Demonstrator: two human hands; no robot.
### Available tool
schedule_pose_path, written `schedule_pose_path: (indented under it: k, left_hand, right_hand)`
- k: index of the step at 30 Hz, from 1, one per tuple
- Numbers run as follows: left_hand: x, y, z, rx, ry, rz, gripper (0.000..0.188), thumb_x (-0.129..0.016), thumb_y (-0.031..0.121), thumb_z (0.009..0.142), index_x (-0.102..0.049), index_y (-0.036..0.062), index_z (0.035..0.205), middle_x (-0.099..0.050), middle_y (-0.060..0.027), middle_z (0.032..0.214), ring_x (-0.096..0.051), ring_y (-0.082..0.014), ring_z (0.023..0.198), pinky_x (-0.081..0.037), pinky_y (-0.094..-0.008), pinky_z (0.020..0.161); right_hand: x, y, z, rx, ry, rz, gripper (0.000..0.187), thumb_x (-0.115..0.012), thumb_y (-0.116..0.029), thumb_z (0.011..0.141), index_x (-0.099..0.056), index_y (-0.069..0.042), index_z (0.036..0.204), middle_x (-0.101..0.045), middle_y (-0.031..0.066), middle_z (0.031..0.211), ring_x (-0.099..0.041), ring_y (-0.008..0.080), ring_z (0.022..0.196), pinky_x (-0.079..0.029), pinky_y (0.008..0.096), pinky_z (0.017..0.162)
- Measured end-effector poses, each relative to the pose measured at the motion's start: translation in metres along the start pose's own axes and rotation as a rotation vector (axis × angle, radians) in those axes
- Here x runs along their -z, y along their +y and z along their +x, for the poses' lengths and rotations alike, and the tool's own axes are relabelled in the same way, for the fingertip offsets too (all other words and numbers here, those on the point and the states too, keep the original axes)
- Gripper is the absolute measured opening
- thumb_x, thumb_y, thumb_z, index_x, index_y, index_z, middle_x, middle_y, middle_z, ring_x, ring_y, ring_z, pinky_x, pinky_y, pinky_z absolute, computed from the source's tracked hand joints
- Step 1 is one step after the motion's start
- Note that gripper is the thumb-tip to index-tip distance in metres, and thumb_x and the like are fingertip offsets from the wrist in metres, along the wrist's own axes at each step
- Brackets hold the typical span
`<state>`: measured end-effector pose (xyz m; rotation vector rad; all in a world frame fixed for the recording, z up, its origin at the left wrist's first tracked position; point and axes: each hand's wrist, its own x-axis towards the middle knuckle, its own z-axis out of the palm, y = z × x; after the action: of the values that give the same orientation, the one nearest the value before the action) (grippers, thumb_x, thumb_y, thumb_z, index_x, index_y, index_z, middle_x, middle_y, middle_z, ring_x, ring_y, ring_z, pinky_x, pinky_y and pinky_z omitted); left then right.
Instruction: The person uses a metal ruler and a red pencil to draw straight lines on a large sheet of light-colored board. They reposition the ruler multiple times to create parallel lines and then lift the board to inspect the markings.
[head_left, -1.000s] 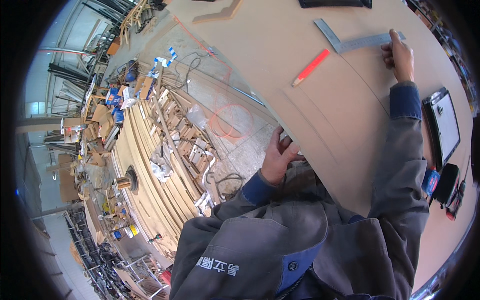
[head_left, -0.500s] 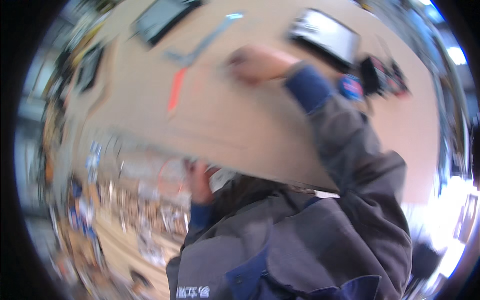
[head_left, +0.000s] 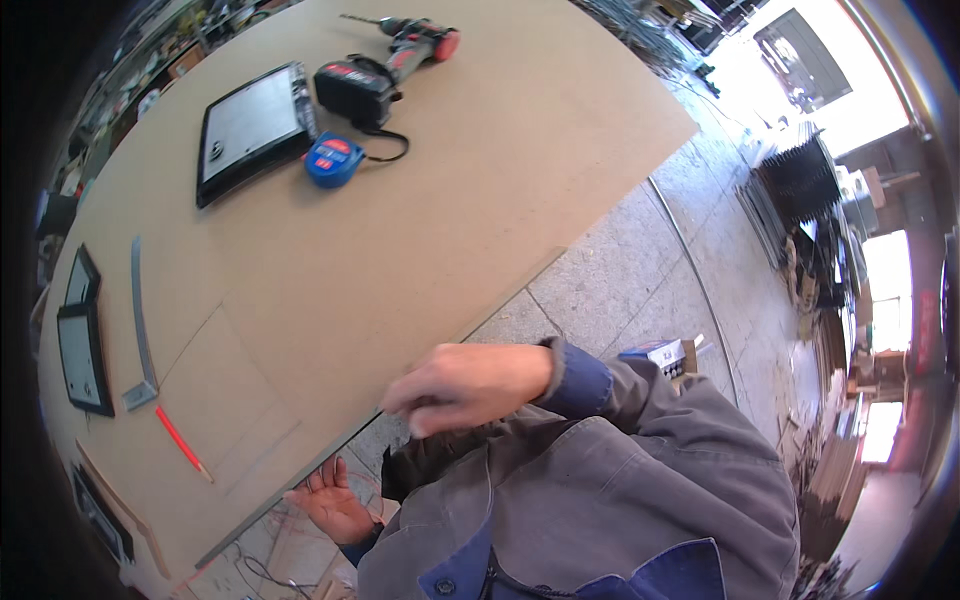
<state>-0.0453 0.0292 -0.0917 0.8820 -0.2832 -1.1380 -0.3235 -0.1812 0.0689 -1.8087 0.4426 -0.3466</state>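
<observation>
A large tan board [head_left: 430,220] lies before me, with thin pencil lines drawn on its near left part. My left hand [head_left: 335,503] is palm up at the board's near edge, fingers spread and the tips touching or just under the edge. Over that edge, to the right, my right hand [head_left: 470,388] hangs with loosely bent fingers and the thumb apart; nothing shows in it. A red pencil [head_left: 180,442] rests on the board beyond the left hand. Just past it lies a metal try square [head_left: 142,330].
A cordless drill [head_left: 395,65], a blue tape measure [head_left: 333,160] and a black-framed panel [head_left: 255,130] sit on the far side. More framed panels [head_left: 83,350] lie at the left. A small box [head_left: 660,355] stands on the tiled floor [head_left: 640,260], with stacked stock [head_left: 830,450] at the right.
My view has swung round to the right. The right hand has come back from over the board to its near edge. The left hand stays by the edge, now palm up.
</observation>
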Motion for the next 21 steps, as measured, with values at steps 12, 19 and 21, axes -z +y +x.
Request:
schedule_pose_path:
  k: [12,19,21]
  left_hand:
    - [-0.039,-0.006,0.017,-0.045,0.081,-0.102,0.069,-0.058,0.057,0.097,-0.052,-0.0004,0.134,-0.060,-0.0174,0.133,-0.059,-0.0325,0.122,-0.050,-0.0487,0.107]
    - [-0.057,-0.017,0.007,-0.048,0.364,-0.173,0.059,-0.070,0.041,0.091,-0.055,0.0002,0.131,-0.065,-0.0158,0.126,-0.061,-0.0313,0.118,-0.052,-0.0490,0.102]
    - [-0.092,-0.046,-0.032,-0.104,0.194,-0.030,0.057,-0.068,0.041,0.093,-0.054,0.0006,0.131,-0.062,-0.0179,0.130,-0.060,-0.0320,0.121,-0.053,-0.0487,0.102]
  right_hand:
    - [-0.046,0.145,-0.190,-0.563,0.348,0.055,0.026,-0.060,-0.021,0.093,-0.069,0.002,0.103,-0.072,0.0153,0.088,-0.069,0.0270,0.078,-0.054,0.0382,0.071]
    - [-0.002,0.211,-0.296,-0.499,0.453,-0.123,0.031,-0.061,-0.025,0.092,-0.069,-0.001,0.109,-0.072,0.0193,0.094,-0.070,0.0340,0.084,-0.055,0.0404,0.076]
    - [0.025,0.211,-0.335,-0.627,0.481,0.104,0.032,-0.060,-0.023,0.094,-0.068,0.002,0.112,-0.073,0.0161,0.092,-0.072,0.0257,0.076,-0.057,0.0367,0.068]
